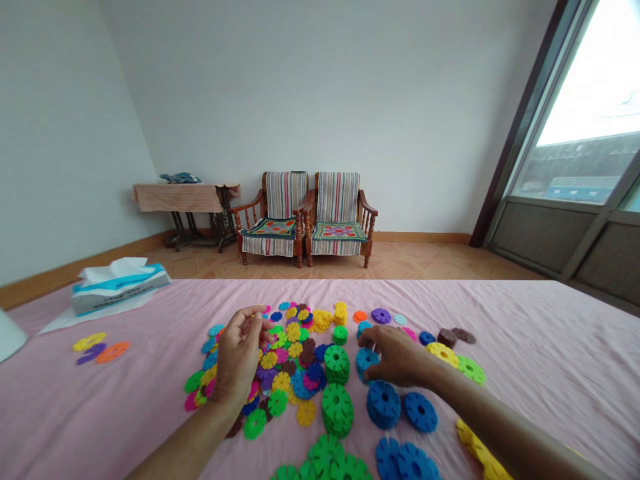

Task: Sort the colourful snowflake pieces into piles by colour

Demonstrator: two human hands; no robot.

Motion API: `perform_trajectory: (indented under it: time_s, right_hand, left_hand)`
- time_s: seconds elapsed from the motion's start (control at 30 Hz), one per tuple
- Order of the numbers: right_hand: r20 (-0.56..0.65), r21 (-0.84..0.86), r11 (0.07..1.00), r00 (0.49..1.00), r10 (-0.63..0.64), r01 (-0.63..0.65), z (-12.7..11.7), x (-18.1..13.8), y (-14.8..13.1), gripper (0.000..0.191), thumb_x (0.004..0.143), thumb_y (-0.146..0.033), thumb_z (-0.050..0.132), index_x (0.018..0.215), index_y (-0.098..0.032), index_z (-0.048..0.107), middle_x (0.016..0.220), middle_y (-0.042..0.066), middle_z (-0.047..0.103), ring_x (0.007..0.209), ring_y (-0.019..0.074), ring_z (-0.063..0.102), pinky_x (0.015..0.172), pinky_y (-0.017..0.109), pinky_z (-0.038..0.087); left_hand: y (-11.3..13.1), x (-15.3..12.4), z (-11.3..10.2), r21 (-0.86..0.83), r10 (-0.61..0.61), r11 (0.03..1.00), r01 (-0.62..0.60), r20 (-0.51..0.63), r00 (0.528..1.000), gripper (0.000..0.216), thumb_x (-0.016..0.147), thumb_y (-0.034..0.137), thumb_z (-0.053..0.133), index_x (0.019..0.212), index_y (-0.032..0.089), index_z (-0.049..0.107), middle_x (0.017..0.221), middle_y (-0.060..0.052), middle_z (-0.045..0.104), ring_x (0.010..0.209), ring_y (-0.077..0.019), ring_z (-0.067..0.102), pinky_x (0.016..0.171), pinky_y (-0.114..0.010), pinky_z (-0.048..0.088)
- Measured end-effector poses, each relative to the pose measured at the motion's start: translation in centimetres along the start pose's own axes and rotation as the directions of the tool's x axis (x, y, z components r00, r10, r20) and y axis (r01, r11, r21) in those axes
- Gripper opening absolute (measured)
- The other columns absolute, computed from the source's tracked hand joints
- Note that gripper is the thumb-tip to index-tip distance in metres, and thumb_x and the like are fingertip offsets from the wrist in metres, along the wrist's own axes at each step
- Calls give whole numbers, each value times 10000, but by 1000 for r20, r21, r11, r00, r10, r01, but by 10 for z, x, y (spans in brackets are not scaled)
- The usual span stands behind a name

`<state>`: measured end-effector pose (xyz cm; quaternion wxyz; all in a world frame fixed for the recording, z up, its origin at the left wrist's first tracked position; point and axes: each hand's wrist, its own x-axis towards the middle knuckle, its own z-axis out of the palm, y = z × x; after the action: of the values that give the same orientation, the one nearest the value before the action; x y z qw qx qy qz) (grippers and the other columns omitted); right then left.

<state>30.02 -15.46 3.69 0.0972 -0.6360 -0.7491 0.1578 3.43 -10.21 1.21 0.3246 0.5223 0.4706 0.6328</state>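
My left hand (239, 357) hovers over the left side of a mixed pile of colourful notched plastic discs (295, 349). Its fingers are loosely curled and apart from the thumb, with no disc visible in them. At the small blue disc stack (364, 327), my right hand (397, 353) reaches in with bent fingers. Its thumb is spread away beside a medium blue disc stack (367, 359); whether it touches is unclear. Nearer me stand a larger blue stack (383, 404) and green disc stacks (337, 408). A loose blue disc (421, 411) lies to their right.
Brown discs (447, 338), a light green disc (471, 369) and yellow discs (483, 453) lie around my right forearm. Three loose discs (91, 351) and a tissue pack (120, 287) are at left on the pink cloth (550, 373). Two wooden armchairs (367, 212) stand beyond.
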Motion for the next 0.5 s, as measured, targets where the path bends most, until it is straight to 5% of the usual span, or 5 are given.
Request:
perform_trajectory:
  time_s: [0.27, 0.5]
  right_hand:
    - [-31, 11, 1000, 999, -9, 9, -2, 2, -1, 415, 606, -285, 765, 1003, -185, 698, 974, 81, 713, 915, 270, 646, 773, 345, 468]
    - [-348, 111, 988, 935, -66, 111, 1, -57, -1, 199, 857, -298, 526, 985, -212, 652, 912, 56, 703, 851, 212, 656, 757, 345, 498]
  left_hand:
    - [-4, 2, -2, 27, 0, 1000, 0, -3, 1000, 247, 804, 395, 574, 926, 182, 598, 650, 40, 607, 512, -100, 554, 494, -200, 452]
    - [7, 24, -19, 159, 12, 987, -18, 40, 999, 312, 803, 432, 520, 970, 172, 563, 716, 10, 636, 549, -117, 588, 537, -228, 476]
